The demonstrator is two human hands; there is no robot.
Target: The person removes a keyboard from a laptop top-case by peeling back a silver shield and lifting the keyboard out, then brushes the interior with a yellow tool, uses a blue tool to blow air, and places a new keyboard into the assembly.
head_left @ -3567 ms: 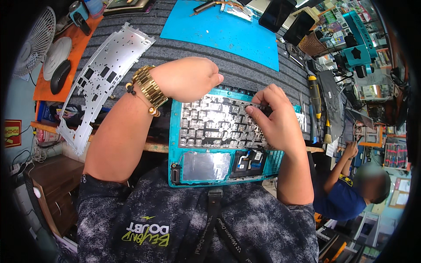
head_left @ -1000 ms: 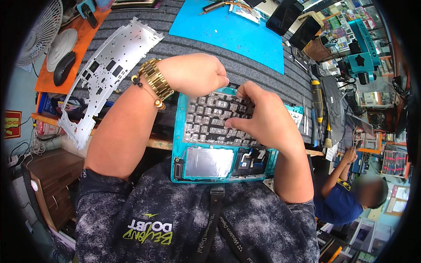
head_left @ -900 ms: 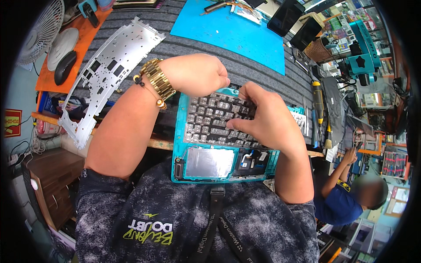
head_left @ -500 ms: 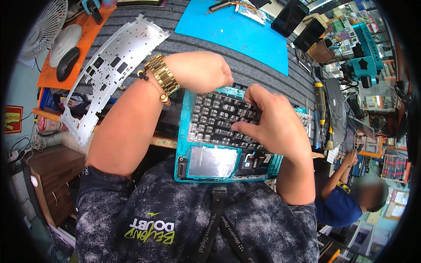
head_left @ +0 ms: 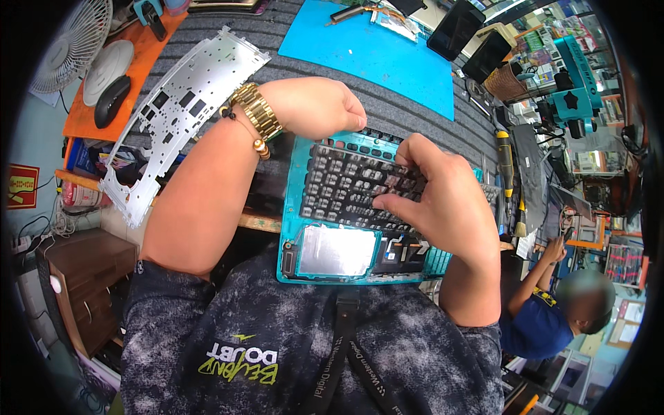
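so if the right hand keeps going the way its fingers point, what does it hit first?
The right hand points left across the dark keyboard underside it already presses. Going on, it likely reaches the teal laptop frame edge, then the left forearm; depth is unclear.

right hand (head_left: 443, 200) hides keyboard (head_left: 346, 190) keys

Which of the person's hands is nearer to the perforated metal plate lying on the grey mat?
Left. The left hand rests at the teal laptop shell's top edge, just right of the metal plate. The right hand is farther right, over the keyboard's underside.
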